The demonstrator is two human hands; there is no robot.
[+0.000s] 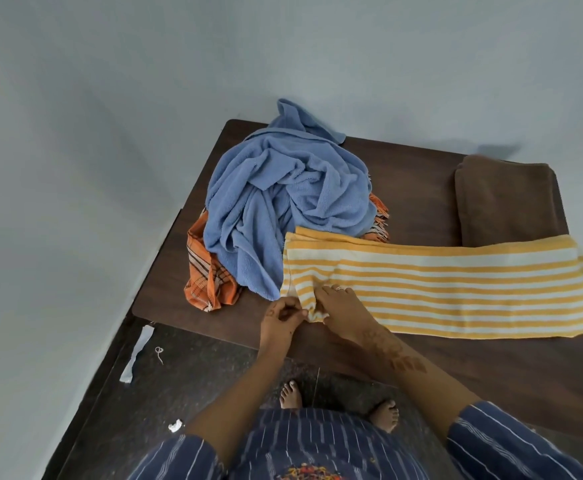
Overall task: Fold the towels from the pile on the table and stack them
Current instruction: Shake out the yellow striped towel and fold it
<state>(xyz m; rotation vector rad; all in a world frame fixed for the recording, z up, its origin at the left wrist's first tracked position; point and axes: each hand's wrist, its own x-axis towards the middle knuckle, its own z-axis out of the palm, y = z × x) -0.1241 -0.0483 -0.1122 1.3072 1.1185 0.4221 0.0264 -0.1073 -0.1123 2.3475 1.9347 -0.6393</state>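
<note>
A yellow-and-white striped towel [456, 289] lies folded into a long strip across the near part of the dark wooden table [418, 188], its right end hanging past the table's right side. My left hand [283, 315] pinches its near left corner. My right hand [338, 306] grips the same corner from the right, fingers curled into the cloth. Behind it sits the pile: a crumpled blue towel [283, 202] on top of an orange checked cloth [207, 275]. A folded brown towel [506, 202] lies at the table's far right.
The table stands in a corner against pale walls [75, 133]. The dark floor [186, 368] to the left has scraps of paper [137, 351] on it. My bare feet [292, 393] stand just under the table's near edge.
</note>
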